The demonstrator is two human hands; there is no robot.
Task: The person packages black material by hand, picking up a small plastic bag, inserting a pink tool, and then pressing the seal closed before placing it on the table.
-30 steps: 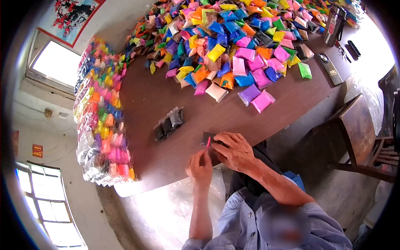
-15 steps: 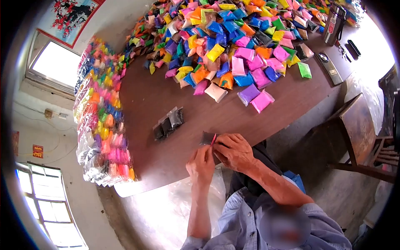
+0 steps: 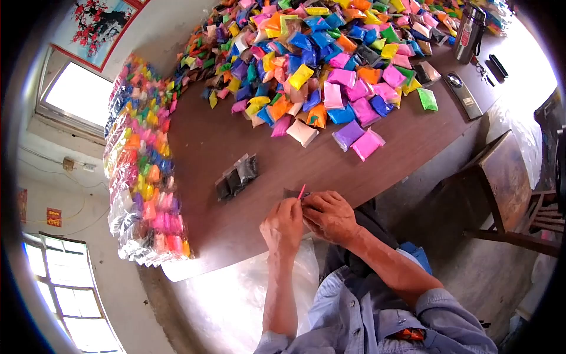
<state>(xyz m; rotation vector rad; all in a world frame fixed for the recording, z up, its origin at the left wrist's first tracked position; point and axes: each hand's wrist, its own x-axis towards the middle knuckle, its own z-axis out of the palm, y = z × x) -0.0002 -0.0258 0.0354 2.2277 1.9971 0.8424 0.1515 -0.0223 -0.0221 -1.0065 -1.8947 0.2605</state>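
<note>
My left hand (image 3: 282, 227) is closed near the table's front edge, its fingertips pinched at the base of a thin pink stick (image 3: 302, 191). Beside it my right hand (image 3: 330, 217) has its fingers curled in against the same spot. A small dark packet (image 3: 290, 193) shows just past the fingertips, mostly covered by both hands. The right fingers appear to hold it, though the grip itself is hidden. Up and to the left, several black clear-wrapped packets (image 3: 237, 177) lie in a joined row on the brown table (image 3: 206, 230).
A large heap of colourful packets (image 3: 330, 76) covers the far side. Bagged packets (image 3: 147, 171) are stacked along the left edge. A thermos (image 3: 470, 35), a metal box-like object (image 3: 464, 96) and a black case (image 3: 499, 65) lie far right. A wooden chair (image 3: 507, 177) stands at right.
My left hand has shifted slightly up and turned, covering more of the dark packet. The pink stick's visible end has moved a little left and up. My right hand stays nearly in place.
</note>
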